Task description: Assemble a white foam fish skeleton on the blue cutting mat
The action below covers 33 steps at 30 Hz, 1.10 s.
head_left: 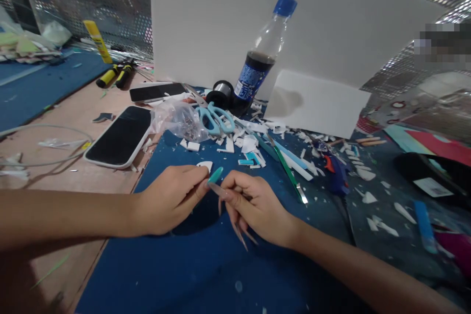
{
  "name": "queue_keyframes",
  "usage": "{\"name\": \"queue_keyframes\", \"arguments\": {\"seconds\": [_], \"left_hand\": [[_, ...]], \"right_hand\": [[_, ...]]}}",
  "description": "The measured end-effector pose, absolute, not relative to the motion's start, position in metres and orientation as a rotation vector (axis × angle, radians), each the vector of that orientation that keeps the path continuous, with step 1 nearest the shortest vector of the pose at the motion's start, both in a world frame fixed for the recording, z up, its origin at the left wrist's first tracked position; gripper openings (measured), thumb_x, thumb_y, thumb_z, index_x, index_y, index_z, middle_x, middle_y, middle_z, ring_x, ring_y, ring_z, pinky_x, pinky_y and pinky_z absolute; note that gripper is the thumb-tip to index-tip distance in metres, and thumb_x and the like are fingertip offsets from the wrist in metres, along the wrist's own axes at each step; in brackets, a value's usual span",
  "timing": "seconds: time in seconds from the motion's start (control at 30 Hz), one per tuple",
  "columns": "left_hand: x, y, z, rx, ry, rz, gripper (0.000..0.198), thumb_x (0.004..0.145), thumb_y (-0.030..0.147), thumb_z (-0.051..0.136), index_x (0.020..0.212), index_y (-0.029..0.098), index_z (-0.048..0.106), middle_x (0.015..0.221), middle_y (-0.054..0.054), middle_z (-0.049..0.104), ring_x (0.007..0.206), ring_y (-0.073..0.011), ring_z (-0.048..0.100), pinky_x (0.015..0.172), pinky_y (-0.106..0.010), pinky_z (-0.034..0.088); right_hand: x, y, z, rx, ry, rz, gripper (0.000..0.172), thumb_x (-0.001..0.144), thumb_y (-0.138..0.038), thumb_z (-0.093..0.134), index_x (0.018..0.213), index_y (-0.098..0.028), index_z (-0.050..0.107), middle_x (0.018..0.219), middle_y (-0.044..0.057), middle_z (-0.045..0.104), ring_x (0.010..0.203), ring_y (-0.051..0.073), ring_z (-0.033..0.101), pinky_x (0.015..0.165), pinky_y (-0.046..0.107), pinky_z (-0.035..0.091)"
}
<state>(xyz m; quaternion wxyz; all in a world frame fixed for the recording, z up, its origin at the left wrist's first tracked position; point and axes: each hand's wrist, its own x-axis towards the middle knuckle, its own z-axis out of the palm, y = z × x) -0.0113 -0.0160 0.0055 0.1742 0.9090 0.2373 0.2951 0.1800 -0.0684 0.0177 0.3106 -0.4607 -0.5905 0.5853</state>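
Observation:
My left hand [176,201] is closed, thumb against bent fingers, pinching a small teal leaf-shaped piece [216,175]. At the same piece, the thumb and index finger of my right hand [253,203] come together with their long nails. The other fingers of that hand curl below, with long pointed nails. Both hands hover just above a dark blue mat [176,274]. Right behind the left fingertips lies a white scrap [205,166]. Part of the teal piece is hidden by the fingertips.
Behind my hands are white and blue scraps [250,144], light blue scissors [215,120], a green-handled craft knife [287,167] and a leaning cola bottle [253,73]. A phone [119,137] lies left. A glue gun [336,174] and black spool [434,176] lie right.

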Motion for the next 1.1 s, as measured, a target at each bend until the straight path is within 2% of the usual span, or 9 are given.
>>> {"name": "queue_keyframes", "arguments": {"seconds": [0.1,0.13,0.2,0.3,0.57,0.8,0.93,1.03,1.1], "left_hand": [[-0.016,-0.007,0.001,2.784,0.723,0.921,0.013,0.096,0.023,0.037,0.091,0.015,0.045,0.083,-0.007,0.056,0.078,-0.0183,0.055,0.069,-0.031,0.048],[-0.017,-0.004,-0.001,2.844,0.741,0.949,0.017,0.094,0.027,0.043,0.099,0.011,0.046,0.094,-0.012,0.057,0.091,-0.0233,0.055,0.078,-0.039,0.049],[-0.018,0.002,-0.007,2.867,0.786,0.940,0.039,0.087,0.037,0.056,0.109,0.007,0.043,0.108,-0.020,0.054,0.106,-0.0312,0.051,0.088,-0.050,0.048],[-0.016,0.007,-0.015,2.733,0.859,0.837,0.051,0.079,0.038,0.067,0.111,0.009,0.040,0.109,-0.018,0.052,0.106,-0.0318,0.052,0.087,-0.051,0.050],[-0.012,0.013,-0.020,2.507,0.929,0.716,0.046,0.072,0.026,0.073,0.104,0.018,0.040,0.095,-0.004,0.052,0.082,-0.0179,0.056,0.069,-0.032,0.053],[-0.005,0.009,-0.019,2.502,0.839,0.660,0.056,0.068,0.034,0.079,0.104,0.018,0.039,0.093,-0.003,0.053,0.083,-0.0189,0.058,0.069,-0.031,0.052],[-0.007,0.007,-0.017,2.618,0.798,0.723,0.060,0.072,0.046,0.075,0.108,0.014,0.040,0.099,-0.010,0.055,0.091,-0.0233,0.058,0.075,-0.036,0.054],[-0.016,-0.004,-0.011,2.856,0.789,0.783,0.066,0.081,0.059,0.058,0.119,0.007,0.042,0.110,-0.020,0.055,0.107,-0.0337,0.053,0.088,-0.050,0.048],[-0.022,-0.016,-0.007,2.991,0.847,0.730,0.074,0.085,0.062,0.047,0.127,0.002,0.042,0.119,-0.026,0.053,0.110,-0.0397,0.051,0.088,-0.056,0.045]], "right_hand": [[0.182,-0.062,0.011,-1.230,-1.436,1.552,0.031,0.090,-0.046,0.052,0.075,-0.019,0.048,0.048,-0.008,0.051,0.032,0.004,0.046,0.031,0.012,0.035],[0.184,-0.060,0.009,-1.244,-1.387,1.560,0.032,0.090,-0.046,0.052,0.075,-0.019,0.048,0.047,-0.008,0.051,0.032,0.004,0.046,0.029,0.012,0.033],[0.187,-0.056,0.005,-1.284,-1.304,1.598,0.032,0.090,-0.045,0.052,0.073,-0.019,0.049,0.044,-0.008,0.050,0.030,0.004,0.045,0.026,0.011,0.030],[0.190,-0.052,0.003,-1.339,-1.245,1.644,0.031,0.088,-0.044,0.055,0.072,-0.018,0.049,0.044,-0.008,0.052,0.029,0.003,0.044,0.025,0.011,0.029],[0.192,-0.047,0.001,-1.370,-1.244,1.654,0.032,0.088,-0.044,0.055,0.071,-0.018,0.051,0.046,-0.007,0.052,0.029,0.003,0.045,0.025,0.011,0.032],[0.190,-0.044,0.004,-1.389,-1.335,1.670,0.028,0.089,-0.034,0.055,0.067,-0.017,0.052,0.045,-0.006,0.052,0.028,0.002,0.042,0.026,0.012,0.029],[0.188,-0.043,0.008,-1.432,-1.354,1.666,0.028,0.089,-0.031,0.056,0.065,-0.017,0.052,0.043,-0.007,0.051,0.028,0.002,0.041,0.030,0.012,0.033],[0.186,-0.044,0.011,-1.487,-1.357,1.653,0.029,0.087,-0.031,0.058,0.064,-0.017,0.051,0.042,-0.007,0.050,0.027,0.002,0.040,0.029,0.012,0.031],[0.186,-0.045,0.012,-1.509,-1.367,1.649,0.029,0.088,-0.031,0.058,0.064,-0.017,0.051,0.041,-0.007,0.050,0.026,0.002,0.039,0.029,0.013,0.032]]}}
